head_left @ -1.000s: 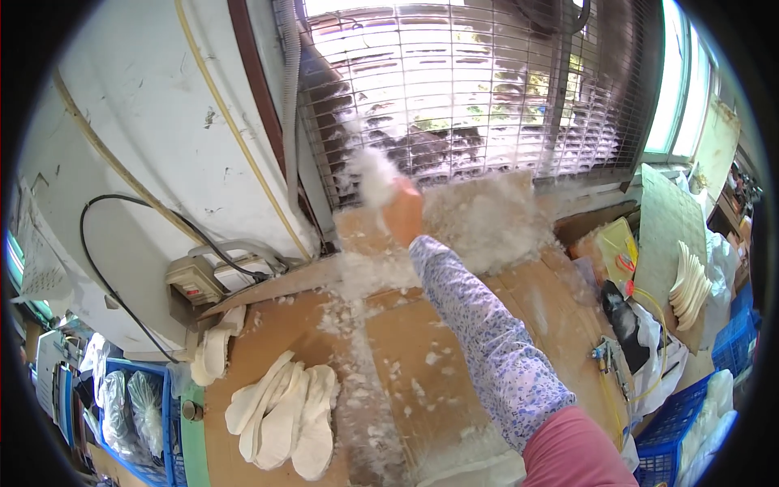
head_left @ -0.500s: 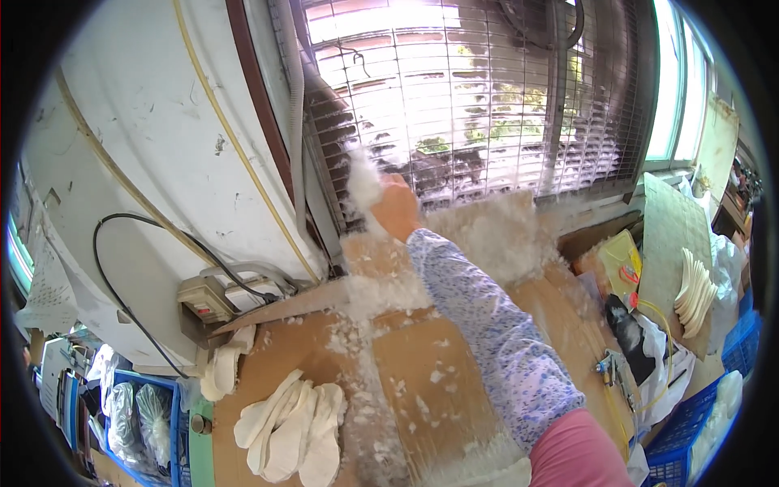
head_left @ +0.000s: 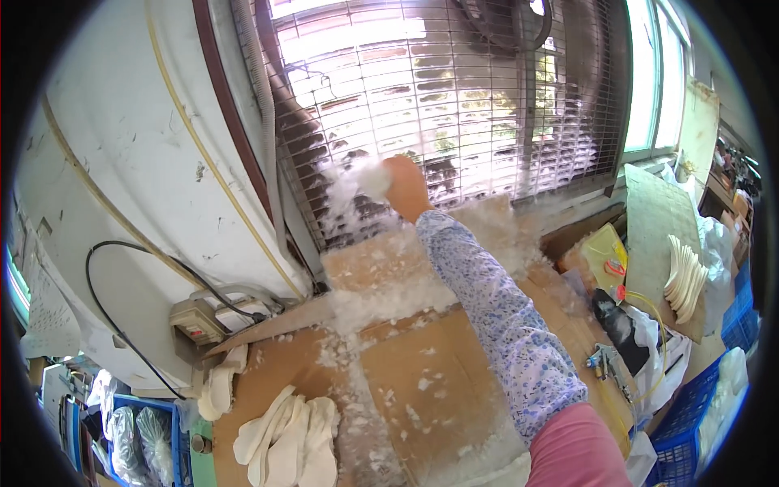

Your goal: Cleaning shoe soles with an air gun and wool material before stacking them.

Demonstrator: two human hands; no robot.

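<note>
Right hand (head_left: 403, 185) with fluff (head_left: 361, 180), higher now

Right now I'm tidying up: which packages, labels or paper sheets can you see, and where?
Yellow packet: right of the cardboard, crinkled plastic with a red mark.
Paper sheets: far left on the white wall, pale, printed.
Clear bags: lower left in a blue crate, shiny.
Right hand holds white fluff, no package.

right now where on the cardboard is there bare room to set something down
Barest patch: the brown cardboard between the fluff strip and the floral sleeve. Crowded: the white pads at the lower left, and loose fluff by the window grille, where the right hand reaches.
</note>
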